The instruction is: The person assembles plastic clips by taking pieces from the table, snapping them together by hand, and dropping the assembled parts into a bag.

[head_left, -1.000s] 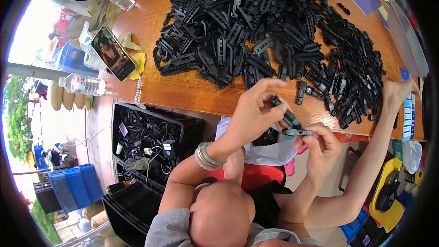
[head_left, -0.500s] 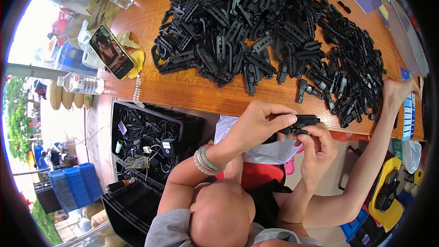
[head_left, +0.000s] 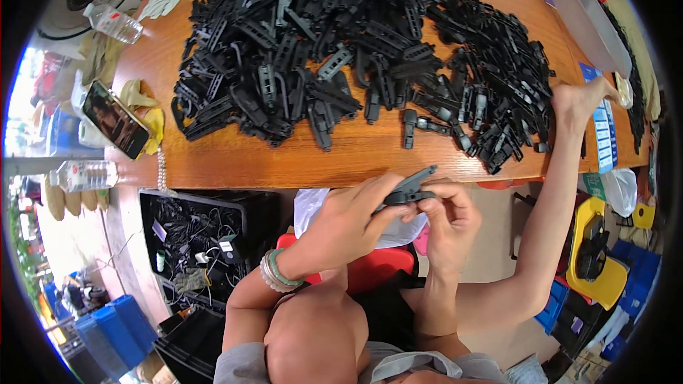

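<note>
The left hand (head_left: 346, 222) and right hand (head_left: 453, 222) are both pinching one black part (head_left: 408, 190) in their grip, near the worktop (head_left: 334, 165) edge. One phone (head_left: 115, 121) and two bottles (head_left: 85, 176) are resting leftward.

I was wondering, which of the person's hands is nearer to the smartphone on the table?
Left. The left hand is to the right of the smartphone and nearer the body; the right hand is farther right.
</note>
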Action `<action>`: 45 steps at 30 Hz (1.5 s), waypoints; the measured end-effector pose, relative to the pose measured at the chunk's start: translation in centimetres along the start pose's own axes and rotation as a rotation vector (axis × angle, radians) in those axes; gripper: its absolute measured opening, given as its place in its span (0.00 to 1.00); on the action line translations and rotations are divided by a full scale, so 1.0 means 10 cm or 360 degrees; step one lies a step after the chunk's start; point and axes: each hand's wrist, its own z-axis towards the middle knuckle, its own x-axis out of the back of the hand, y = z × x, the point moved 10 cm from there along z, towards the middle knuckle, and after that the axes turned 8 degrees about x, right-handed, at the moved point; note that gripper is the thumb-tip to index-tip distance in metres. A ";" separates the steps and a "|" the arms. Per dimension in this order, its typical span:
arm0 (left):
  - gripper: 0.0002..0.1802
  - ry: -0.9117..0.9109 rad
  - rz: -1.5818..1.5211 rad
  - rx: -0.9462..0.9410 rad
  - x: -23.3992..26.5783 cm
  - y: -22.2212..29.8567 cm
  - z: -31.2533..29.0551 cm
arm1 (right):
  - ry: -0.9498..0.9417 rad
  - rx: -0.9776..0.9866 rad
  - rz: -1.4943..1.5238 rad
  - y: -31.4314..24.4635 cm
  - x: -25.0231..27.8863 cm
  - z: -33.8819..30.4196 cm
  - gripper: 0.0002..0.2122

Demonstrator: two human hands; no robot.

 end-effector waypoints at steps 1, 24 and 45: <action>0.18 0.0025 0.0083 0.0034 0.02 -0.03 -0.01 | 0.0015 0.0006 -0.0010 0.00 0.01 0.00 0.05; 0.19 -0.0053 -0.0070 0.0123 -0.19 -0.25 -0.01 | -0.0109 0.0017 -0.0128 0.22 0.17 0.11 0.14; 0.22 -0.0001 0.0250 -0.0224 -0.22 0.01 -0.08 | -0.0195 -0.0141 0.0144 0.41 0.14 0.07 0.25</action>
